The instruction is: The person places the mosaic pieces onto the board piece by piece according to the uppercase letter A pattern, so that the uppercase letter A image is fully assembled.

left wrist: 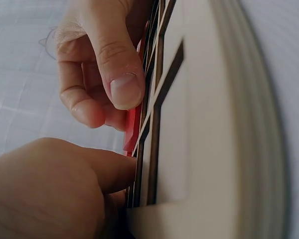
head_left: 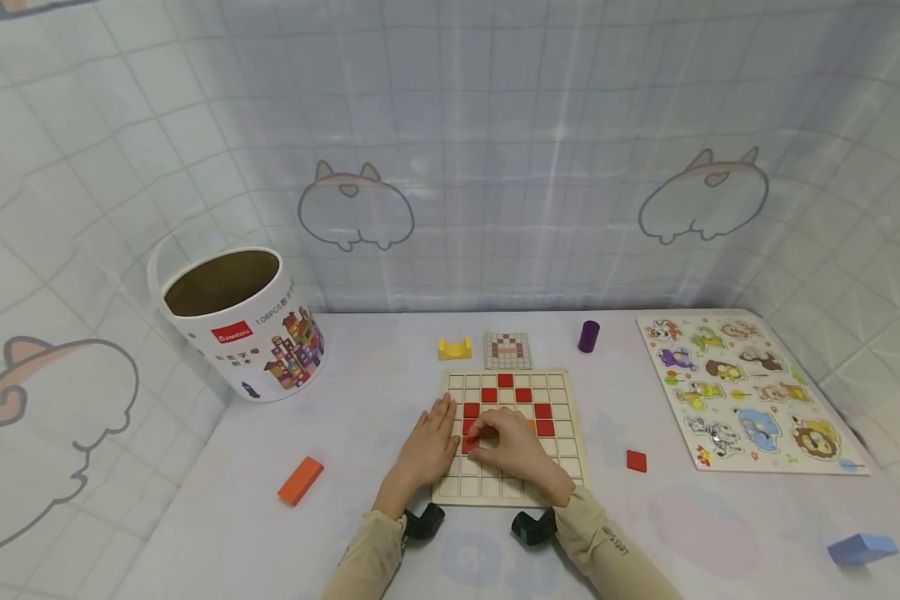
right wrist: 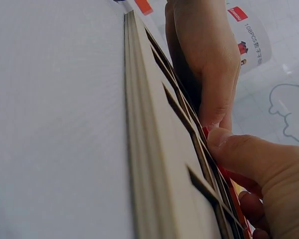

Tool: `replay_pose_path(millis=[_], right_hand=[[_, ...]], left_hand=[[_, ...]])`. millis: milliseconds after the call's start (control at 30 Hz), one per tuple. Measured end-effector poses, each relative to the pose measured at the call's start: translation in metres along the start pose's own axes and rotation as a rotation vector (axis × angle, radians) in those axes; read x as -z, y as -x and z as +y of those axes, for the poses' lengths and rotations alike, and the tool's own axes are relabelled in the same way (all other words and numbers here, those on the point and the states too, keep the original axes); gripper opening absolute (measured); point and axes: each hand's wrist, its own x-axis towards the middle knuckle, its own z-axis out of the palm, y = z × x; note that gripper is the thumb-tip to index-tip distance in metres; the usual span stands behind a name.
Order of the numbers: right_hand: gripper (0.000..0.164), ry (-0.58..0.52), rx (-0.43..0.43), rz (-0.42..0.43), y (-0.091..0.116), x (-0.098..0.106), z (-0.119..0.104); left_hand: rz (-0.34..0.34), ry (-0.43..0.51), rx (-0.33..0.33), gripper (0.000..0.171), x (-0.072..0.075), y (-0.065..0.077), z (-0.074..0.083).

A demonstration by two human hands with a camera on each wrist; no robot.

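Note:
A square wooden grid board (head_left: 450, 502) lies on the table, with several red tiles (head_left: 505, 381) in its cells forming an arch. My left hand (head_left: 426, 446) rests with extended fingers along the board's left edge. Over the board's middle, my right hand (head_left: 521, 450) pinches a red square tile (head_left: 468, 446) between thumb and index finger, at a cell in the left column of the arch. In the left wrist view, the thumb lies right at the red tile (left wrist: 132, 130). An orange tile (head_left: 531, 426) shows partly behind the right hand, which hides the cells beneath it.
Behind the board lie a small pattern card (head_left: 507, 351) and a yellow block (head_left: 455, 348). A purple cylinder (head_left: 588, 337), a loose red tile (head_left: 636, 461), an animal puzzle board (head_left: 750, 392) and a blue block (head_left: 862, 548) are rightward. Leftward are an orange block (head_left: 300, 481) and a white bucket (head_left: 247, 358).

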Motion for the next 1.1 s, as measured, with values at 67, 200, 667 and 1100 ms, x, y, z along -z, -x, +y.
replay_pose_path(millis=[67,200,667,1100], right_hand=[[0.025,0.001,-0.001,-0.010,0.000,0.001,0.000],[0.028,-0.090,-0.028,-0.034,0.000,0.005,0.000],[0.050,-0.346,-0.146,0.154,0.013,0.074,0.015],[0.049,-0.293,-0.266,0.305,0.047,0.132,0.053]], left_hand=[[0.000,0.003,0.005,0.058,0.000,0.000,0.000],[-0.004,0.007,0.011,0.058,0.000,0.000,0.001],[-0.002,0.001,0.007,0.058,-0.004,0.000,-0.001],[0.010,0.027,0.006,0.059,-0.005,0.000,-0.003]])
